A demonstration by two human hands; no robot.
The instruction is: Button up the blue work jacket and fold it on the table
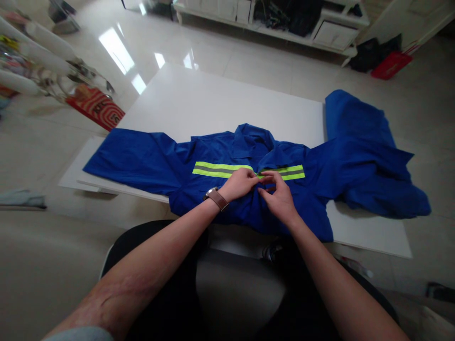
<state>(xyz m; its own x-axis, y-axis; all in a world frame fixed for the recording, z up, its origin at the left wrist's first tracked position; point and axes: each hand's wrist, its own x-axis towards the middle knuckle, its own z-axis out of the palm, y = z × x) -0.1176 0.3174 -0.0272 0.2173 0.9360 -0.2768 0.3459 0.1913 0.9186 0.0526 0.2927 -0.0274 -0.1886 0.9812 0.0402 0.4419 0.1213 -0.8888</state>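
A blue work jacket (pixel 213 151) with a yellow-green and grey reflective stripe across its chest lies spread on a white table, collar away from me. Both hands meet at its front opening, level with the stripe. My left hand (pixel 242 183), with a watch (pixel 216 198) on the wrist, is closed on the front edge of the jacket. From the other side, my right hand (pixel 279 196) pinches the opposite edge between thumb and fingers. Whether a button or snap sits between the fingertips is hidden.
The white table (pixel 199 99) extends beyond the collar. Blue cloth (pixel 359 118) is bunched at the right end. At the left stands a red-striped paper bag (pixel 95 109). A white cabinet (pixel 334 35) and a red bag (pixel 391 65) are on the floor behind.
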